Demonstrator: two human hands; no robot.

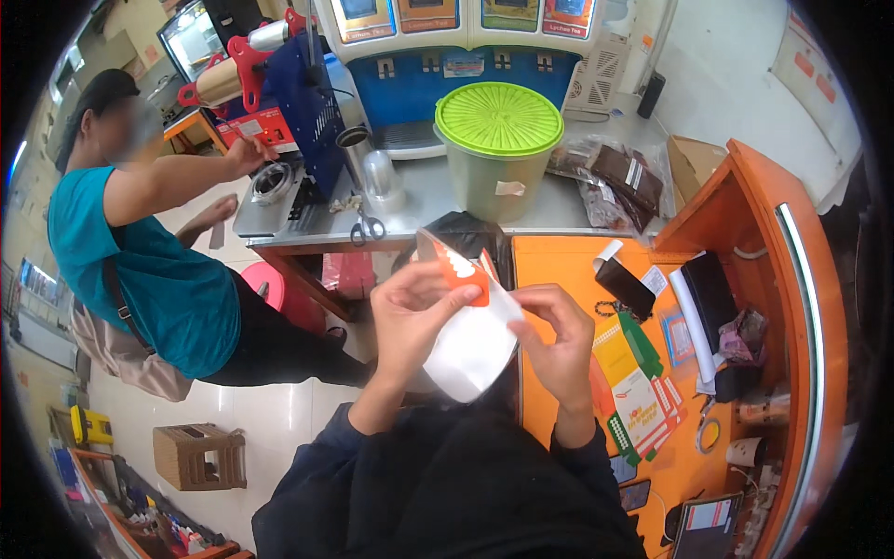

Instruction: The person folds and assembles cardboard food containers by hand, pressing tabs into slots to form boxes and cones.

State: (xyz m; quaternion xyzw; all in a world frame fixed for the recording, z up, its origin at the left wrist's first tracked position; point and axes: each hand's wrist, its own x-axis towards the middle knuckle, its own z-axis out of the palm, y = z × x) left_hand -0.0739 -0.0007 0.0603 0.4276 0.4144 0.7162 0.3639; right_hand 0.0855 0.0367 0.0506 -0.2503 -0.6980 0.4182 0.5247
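Between my two hands is a paper food carton [472, 349], white inside with orange print on its outer side, partly folded into shape. My left hand [405, 312] grips its upper left edge, the thumb pressed over the orange part. On the carton's right edge, my right hand [562, 343] pinches with thumb and fingertips. Flat printed cartons [643, 401] in yellow, green, red and white lie overlapped on the orange desk [549, 270], to the right of my right hand.
Ahead, a metal counter [419, 200] bears a green-lidded tub [500, 158], scissors [367, 230], clear cups [380, 177] and brown packets [629, 182]. At left, a person in a teal shirt [158, 252] works by a blue machine [312, 121]. A brown stool [198, 456] stands on the floor.
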